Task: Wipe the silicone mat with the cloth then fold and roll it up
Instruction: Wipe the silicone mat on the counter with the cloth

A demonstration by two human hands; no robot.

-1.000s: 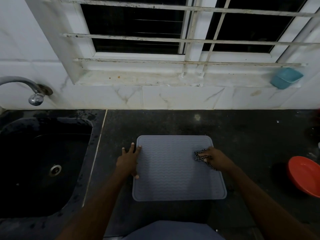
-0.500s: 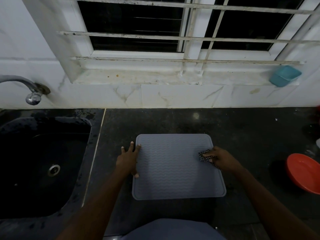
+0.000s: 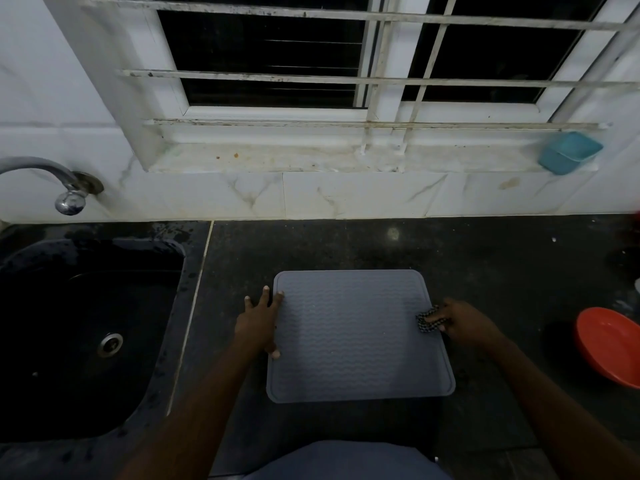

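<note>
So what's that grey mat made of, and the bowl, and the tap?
The mat looks like soft, matte grey rubber or silicone: wavy ridges, rounded corners, no shine. The bowl seems to be smooth orange-red plastic, though that is a guess from its even colour. The tap looks like polished metal, since its silver curve and round end reflect light.

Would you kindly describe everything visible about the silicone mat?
The silicone mat is grey-blue, roughly square with rounded corners, a smooth raised border and a wavy ribbed surface. It lies flat and unfolded on the dark countertop, right of the sink. The left hand presses its left edge, while the right hand holds a checkered cloth against its right edge.
</note>
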